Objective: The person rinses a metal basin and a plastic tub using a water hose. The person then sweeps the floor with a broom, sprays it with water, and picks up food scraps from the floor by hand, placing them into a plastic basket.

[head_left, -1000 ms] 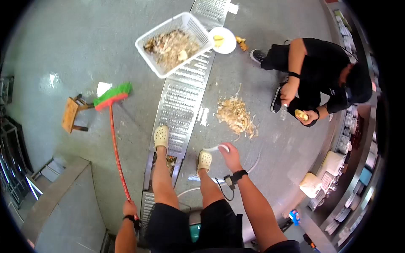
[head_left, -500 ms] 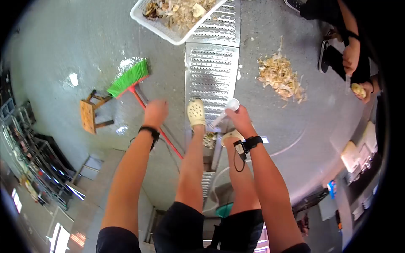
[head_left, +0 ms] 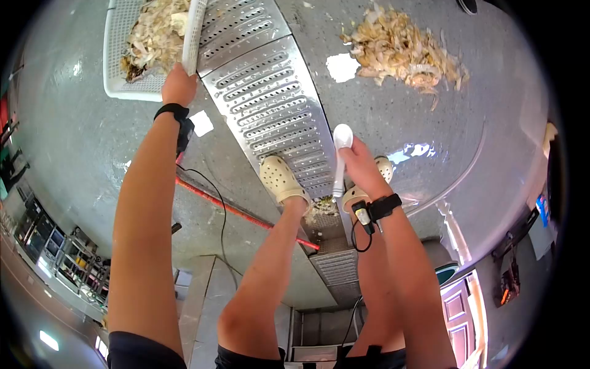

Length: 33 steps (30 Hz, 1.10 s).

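My left hand [head_left: 179,85] reaches to the near right corner of a white plastic basket [head_left: 195,34], its fingers closed on the rim. Pale, papery peelings [head_left: 153,37] lie inside the basket. A white spoon [head_left: 342,138] is in my right hand [head_left: 361,165], bowl up and handle pointing down. Below the spoon, an uncovered stretch of floor drain [head_left: 326,215] contains wet scraps, between my cream clogs.
Slotted metal drain covers [head_left: 270,92] run between my feet and away. To their right lies a loose heap of peelings [head_left: 405,49]. A red broom handle [head_left: 233,212] crosses the floor at left. A pale hose [head_left: 473,163] curves at right.
My left hand has moved forward and left, from above the broom to the basket rim. My right hand still holds the spoon, now more upright. The view has turned and shifted.
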Motion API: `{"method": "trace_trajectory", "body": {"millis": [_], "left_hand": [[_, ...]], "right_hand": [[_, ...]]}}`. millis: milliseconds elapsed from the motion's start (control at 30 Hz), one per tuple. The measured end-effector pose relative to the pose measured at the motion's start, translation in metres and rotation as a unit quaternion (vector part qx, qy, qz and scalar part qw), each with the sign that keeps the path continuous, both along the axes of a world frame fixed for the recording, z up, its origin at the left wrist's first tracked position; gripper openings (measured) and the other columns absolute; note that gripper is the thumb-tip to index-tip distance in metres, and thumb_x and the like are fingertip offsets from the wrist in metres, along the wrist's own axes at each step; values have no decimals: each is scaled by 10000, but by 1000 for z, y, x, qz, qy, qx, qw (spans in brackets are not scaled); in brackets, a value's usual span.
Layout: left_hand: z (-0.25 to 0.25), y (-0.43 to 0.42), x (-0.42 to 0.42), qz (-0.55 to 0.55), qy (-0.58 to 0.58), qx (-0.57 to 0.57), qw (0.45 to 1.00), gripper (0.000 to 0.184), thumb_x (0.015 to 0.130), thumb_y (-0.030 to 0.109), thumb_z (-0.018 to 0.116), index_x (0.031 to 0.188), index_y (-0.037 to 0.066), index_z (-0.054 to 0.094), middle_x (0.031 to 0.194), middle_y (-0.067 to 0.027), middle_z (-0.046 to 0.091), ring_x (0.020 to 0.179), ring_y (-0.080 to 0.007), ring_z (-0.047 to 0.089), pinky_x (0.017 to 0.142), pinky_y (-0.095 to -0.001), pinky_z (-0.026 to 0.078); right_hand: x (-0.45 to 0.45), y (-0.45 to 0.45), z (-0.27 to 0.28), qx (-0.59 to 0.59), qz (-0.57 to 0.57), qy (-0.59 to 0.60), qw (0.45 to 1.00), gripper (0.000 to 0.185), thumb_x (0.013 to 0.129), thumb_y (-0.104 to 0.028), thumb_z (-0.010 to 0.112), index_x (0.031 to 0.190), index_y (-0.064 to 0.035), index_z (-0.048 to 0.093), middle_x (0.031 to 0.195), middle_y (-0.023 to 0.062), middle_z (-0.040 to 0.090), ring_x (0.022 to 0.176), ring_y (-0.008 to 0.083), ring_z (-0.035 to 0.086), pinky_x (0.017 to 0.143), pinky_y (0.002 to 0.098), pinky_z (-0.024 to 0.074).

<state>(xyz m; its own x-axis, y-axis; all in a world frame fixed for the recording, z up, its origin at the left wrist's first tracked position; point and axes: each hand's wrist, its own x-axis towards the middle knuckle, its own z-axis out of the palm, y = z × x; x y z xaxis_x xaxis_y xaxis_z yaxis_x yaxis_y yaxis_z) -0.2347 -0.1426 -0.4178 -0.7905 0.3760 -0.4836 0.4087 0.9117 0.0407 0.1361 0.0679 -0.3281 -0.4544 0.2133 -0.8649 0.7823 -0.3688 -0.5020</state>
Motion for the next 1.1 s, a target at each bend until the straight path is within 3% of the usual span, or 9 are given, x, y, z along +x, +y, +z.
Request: {"method": "trace_trajectory", "body": {"millis": [300,367,433,533,633,733,967,1000,1100], "left_hand": [[13,40,110,-37,-36,48,997,162,827,97,478,946,3,536,828,-250,633,812,-433,618,736,-513,494],[15,42,149,-80,-70,65,992,151,830,108,511,942,7,528,820,-233,637,793,-417,623,713,-502,501],[23,48,189,-116,-118,37,986,269,828,246,632,930,21,527,835,-180,647,778,-376,629,683,-471,502],[37,57,240,-188,-135,67,970,267,846,247,617,968,23,539,892,-154,648,827,-339,620,770,-442,463],[64,69,282,-189,-107,160,963,217,853,198,593,976,23,552,884,-141,642,830,-332,608,796,-434,435],[88,86,312,-109,-136,238,956,132,840,128,576,933,35,581,803,-128,631,773,-335,592,748,-444,431],[93,123,388,-252,-230,197,919,47,838,113,548,841,67,560,796,-127,616,694,-352,572,639,-461,455],[88,129,393,-265,-233,203,913,62,841,119,543,815,63,551,785,-127,616,701,-358,587,624,-477,468],[86,157,397,-308,-266,210,889,87,844,133,537,806,55,542,777,-133,616,725,-367,603,639,-478,478]], "right_hand": [[58,7,-21,175,25,-60,982,337,900,-143,474,1223,-47,462,868,182,622,783,307,621,717,399,474],[61,14,-22,192,31,-55,979,367,897,-142,492,1254,-76,436,923,233,630,858,384,626,748,446,472],[62,21,-19,220,60,-56,972,367,899,-148,500,1256,-89,440,903,241,635,830,409,621,727,455,474],[73,32,-20,266,86,-38,959,387,899,-157,532,1271,-122,432,728,120,630,661,267,626,620,388,479],[82,43,-11,251,36,-49,966,398,894,-182,534,1274,-135,425,788,204,650,731,414,619,651,484,476],[93,65,13,244,-38,-80,966,419,880,-196,572,1256,-81,427,766,166,663,705,316,656,618,435,493],[235,106,-36,242,-207,-138,938,394,860,-215,601,1170,3,495,840,122,657,639,189,636,566,324,498],[248,111,-33,118,-292,-121,941,375,878,-237,608,1165,-25,489,801,40,579,665,125,549,556,260,458],[283,119,-17,40,-337,-167,926,370,874,-237,609,1167,-39,499,770,24,546,641,115,522,548,261,448]]}}
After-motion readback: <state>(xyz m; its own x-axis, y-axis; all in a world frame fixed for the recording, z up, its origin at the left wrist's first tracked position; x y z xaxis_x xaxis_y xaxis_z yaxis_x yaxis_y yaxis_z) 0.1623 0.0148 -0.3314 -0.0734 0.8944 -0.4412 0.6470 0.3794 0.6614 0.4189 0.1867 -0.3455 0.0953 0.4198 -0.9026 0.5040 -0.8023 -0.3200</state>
